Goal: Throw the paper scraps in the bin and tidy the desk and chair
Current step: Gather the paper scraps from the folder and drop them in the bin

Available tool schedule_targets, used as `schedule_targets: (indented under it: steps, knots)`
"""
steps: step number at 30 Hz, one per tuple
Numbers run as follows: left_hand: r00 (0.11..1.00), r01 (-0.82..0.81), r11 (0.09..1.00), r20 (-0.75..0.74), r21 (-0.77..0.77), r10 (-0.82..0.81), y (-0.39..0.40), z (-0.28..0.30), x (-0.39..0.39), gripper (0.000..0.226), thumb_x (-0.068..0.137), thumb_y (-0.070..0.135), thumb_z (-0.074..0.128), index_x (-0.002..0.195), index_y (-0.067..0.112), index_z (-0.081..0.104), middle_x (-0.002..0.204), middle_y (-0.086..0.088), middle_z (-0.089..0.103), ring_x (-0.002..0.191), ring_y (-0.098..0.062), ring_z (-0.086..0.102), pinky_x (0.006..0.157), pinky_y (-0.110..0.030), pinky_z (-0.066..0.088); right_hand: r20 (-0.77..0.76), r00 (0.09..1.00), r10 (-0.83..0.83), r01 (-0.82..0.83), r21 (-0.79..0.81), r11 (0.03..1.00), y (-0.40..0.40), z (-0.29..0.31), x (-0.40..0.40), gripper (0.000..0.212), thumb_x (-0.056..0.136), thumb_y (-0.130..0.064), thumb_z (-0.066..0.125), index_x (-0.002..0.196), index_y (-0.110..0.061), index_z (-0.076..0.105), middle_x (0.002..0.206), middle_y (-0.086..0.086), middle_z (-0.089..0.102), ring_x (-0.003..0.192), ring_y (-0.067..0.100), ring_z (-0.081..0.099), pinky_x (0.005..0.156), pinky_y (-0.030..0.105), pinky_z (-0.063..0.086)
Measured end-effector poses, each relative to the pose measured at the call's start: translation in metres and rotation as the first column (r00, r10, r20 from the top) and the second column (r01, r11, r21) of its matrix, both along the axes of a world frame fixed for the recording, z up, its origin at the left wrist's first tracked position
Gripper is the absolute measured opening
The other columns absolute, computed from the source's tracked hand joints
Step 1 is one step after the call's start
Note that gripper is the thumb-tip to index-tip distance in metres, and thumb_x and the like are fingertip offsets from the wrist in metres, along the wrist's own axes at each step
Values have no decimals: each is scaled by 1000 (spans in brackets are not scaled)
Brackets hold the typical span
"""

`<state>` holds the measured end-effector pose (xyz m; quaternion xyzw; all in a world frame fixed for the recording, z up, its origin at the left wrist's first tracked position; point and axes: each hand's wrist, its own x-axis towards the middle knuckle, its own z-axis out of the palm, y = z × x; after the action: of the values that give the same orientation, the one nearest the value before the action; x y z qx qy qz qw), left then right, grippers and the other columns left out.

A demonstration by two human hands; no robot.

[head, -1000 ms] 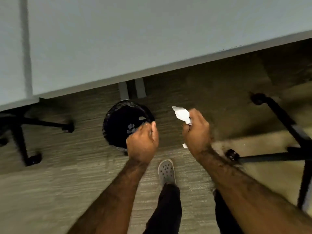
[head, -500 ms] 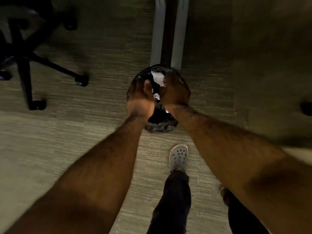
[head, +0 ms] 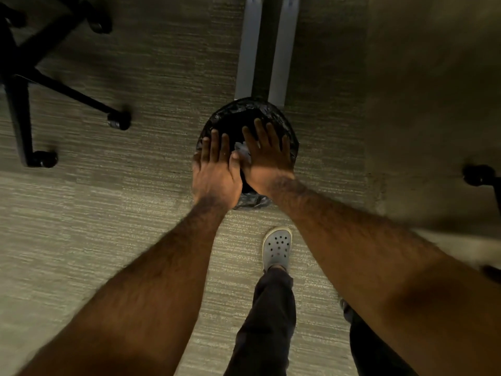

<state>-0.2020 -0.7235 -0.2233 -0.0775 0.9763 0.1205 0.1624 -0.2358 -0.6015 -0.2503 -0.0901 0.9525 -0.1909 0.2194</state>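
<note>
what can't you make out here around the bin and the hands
- Bin contents, head view: both hands cover the opening; only a pale scrap shows between them.
- Left hand and right hand: fingers spread, palms face down, so whether anything lies under them is hidden.
- Chair: cut off by the left edge, only its base and wheels show, blurred.
- Desk top: out of view; only its legs show.

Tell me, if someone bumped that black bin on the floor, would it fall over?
Probably it would slide or wobble: the bin looks small and likely light, holding little besides paper scraps. The carpet may grip its base, making tipping likelier than sliding. Its liner looks thin and floppy, so it would crinkle.
</note>
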Motion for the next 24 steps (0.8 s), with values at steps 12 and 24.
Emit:
schedule_targets:
  steps: [12, 24]
  knots:
    - [997, 73, 994, -40, 77, -70, 46, 52, 29, 73, 95, 52, 0, 152, 12, 20, 161, -8, 14, 149, -23, 8, 121, -44, 7, 12, 997, -82, 82, -25, 996, 58, 62, 40, 69, 96, -57, 26, 151, -18, 18, 160, 11, 16, 145, 31, 15, 116, 54, 7]
    - [906, 423, 876, -78, 232, -416, 202, 161, 74, 72, 94, 53, 9, 147, 12, 35, 159, -2, 22, 148, -14, 10, 121, -38, 5, -54, 865, -498, 496, -54, 867, 216, 182, 142, 66, 95, -56, 24, 151, -21, 19, 161, 1, 13, 148, 16, 6, 119, 38, 0]
